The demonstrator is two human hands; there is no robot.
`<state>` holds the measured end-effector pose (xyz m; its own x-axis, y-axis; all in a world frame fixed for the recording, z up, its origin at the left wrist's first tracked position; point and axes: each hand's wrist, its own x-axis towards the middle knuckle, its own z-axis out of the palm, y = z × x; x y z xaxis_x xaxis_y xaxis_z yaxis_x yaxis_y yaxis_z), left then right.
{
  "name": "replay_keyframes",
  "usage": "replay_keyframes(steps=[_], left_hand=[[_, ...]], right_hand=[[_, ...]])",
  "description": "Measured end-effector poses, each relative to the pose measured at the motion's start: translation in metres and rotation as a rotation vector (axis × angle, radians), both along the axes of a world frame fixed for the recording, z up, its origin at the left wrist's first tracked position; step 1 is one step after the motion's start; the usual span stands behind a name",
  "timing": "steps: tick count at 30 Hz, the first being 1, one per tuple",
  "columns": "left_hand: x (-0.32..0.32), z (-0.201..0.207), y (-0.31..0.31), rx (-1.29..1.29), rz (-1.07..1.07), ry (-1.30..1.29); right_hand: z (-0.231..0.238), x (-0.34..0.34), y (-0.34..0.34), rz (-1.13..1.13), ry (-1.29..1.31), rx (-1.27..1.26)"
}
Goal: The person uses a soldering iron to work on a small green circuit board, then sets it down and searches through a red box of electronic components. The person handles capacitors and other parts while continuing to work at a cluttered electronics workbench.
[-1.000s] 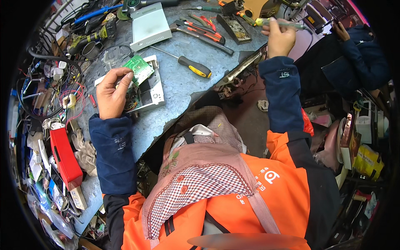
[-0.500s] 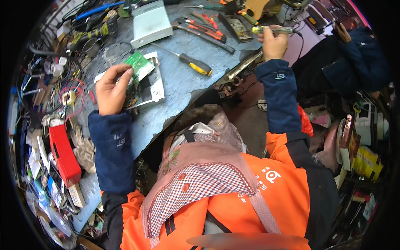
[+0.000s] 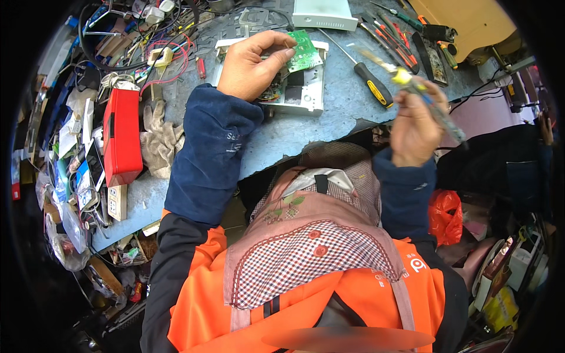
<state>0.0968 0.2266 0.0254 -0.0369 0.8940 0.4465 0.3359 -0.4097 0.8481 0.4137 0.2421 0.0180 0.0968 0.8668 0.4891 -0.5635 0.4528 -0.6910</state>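
- Left hand (image 3: 256, 66): thumb and fingertips pinched on the near-left edge of a green circuit board (image 3: 305, 53), tilted above an open white metal casing (image 3: 306, 97); loose wiring (image 3: 272, 93) inside, partly hidden beneath the palm.
- Right hand (image 3: 416, 126): closed around a pen-like tool (image 3: 402, 76) with a yellow collar, raised well apart from the board, tip angled forward and leftward (too blurred to identify for certain).
- Possible trouble, by judgement: board slipping or wires tugged loose, because of so narrow a pinch; left fingers scraped, or burned by a heated tip, after a careless leftward swing.
- Just left of the right hand: black-and-yellow screwdriver (image 3: 372, 85), easy to knock during a low sweep.
- Under both hands: worn blue bench (image 3: 265, 144), ragged along the near side.
- Ahead of the left hand, slightly right: pale metal box (image 3: 323, 15).
- Beyond the right hand: red-and-black hand tools (image 3: 393, 50).
- Left of the left hand: tangled cables, red case (image 3: 123, 141), crumpled gloves (image 3: 158, 138).
- Beside the right forearm, below bench height: red plastic bag (image 3: 445, 217) among clutter.
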Motion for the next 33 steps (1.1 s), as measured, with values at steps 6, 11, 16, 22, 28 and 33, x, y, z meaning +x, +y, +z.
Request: replay_keyframes(steps=[6,11,16,22,28,33], left_hand=[[0.005,-0.002,0.008,0.029,-0.011,-0.023],[0.008,0.004,0.002,0.024,0.016,0.017],[0.007,0.001,0.002,0.077,0.033,0.076],[0.007,0.0,0.003,0.109,0.031,0.074],[0.008,0.001,0.003,0.143,0.016,0.1],[0.006,0.003,0.002,0.124,0.023,0.104]], right_hand=[[-0.038,-0.07,-0.004,-0.074,0.041,-0.054],[-0.049,-0.064,0.005,-0.087,0.096,-0.086],[-0.052,-0.065,0.0,-0.024,0.048,-0.064],[-0.053,-0.066,-0.003,0.001,0.018,0.003],[-0.051,-0.066,-0.003,-0.002,-0.001,-0.02],[-0.052,-0.066,-0.002,0.005,0.019,-0.034]])
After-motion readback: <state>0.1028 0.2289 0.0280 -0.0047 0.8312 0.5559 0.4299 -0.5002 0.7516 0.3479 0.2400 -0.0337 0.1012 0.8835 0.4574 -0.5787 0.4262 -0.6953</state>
